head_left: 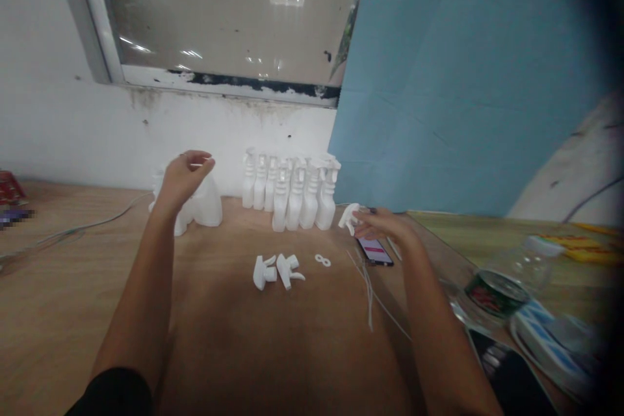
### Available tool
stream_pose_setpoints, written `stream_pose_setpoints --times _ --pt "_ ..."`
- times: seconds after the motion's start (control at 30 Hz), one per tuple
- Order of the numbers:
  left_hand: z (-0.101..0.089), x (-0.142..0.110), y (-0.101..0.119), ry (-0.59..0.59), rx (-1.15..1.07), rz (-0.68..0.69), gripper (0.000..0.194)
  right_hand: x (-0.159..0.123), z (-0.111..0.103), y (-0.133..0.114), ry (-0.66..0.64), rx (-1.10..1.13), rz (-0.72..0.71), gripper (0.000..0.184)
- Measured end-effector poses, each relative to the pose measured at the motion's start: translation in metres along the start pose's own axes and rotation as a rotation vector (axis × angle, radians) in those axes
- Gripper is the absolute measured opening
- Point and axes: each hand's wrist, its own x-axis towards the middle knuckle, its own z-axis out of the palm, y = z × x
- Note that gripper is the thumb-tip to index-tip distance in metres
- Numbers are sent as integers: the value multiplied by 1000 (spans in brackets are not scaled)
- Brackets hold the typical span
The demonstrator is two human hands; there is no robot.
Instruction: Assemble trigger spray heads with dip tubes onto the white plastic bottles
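Observation:
My left hand (182, 177) is raised at the back left of the wooden table (219, 338), fingers curled over the tops of a few white bottles (207, 205); I cannot make out whether it grips one. My right hand (383, 224) reaches to the back right and pinches a white trigger sprayer head (348, 216). Between my hands stands a cluster of several white spray bottles (292, 192) with trigger heads on. Two loose trigger heads (275, 271) and a small white ring piece (322, 260) lie nearer to me.
A phone (374, 251) with a lit screen lies just under my right hand, and thin white tubes (369, 286) lie beside it. A clear plastic bottle (502, 283) lies at the right edge. A blue board (463, 78) stands behind; a cable (88, 226) runs at left.

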Motion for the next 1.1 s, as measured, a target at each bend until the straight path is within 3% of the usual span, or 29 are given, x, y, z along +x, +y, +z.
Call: stream_pose_setpoints --times 0.17,0.3,0.4,0.53,0.83,0.97,1.1 --pt "67 -26 24 -497 -434 -102 33 -35 21 -36 -188 32 -180 44" --pt "120 -63 41 -631 -529 -146 45 -66 48 -62 -347 79 -348 47" --pt "143 -85 48 -715 -603 -184 50 -81 65 -73 -398 109 -399 47" --pt "154 -96 53 -788 -729 -251 56 -85 73 -77 -358 110 -419 47" --pt "153 -96 59 -771 -975 -381 47 -84 77 -77 -301 54 -515 52" --pt "153 -90 55 -762 -1054 -489 38 -76 76 -76 -266 158 -502 62" --pt "152 -84 50 -759 -1071 -597 33 -75 72 -78 -196 271 -615 65"
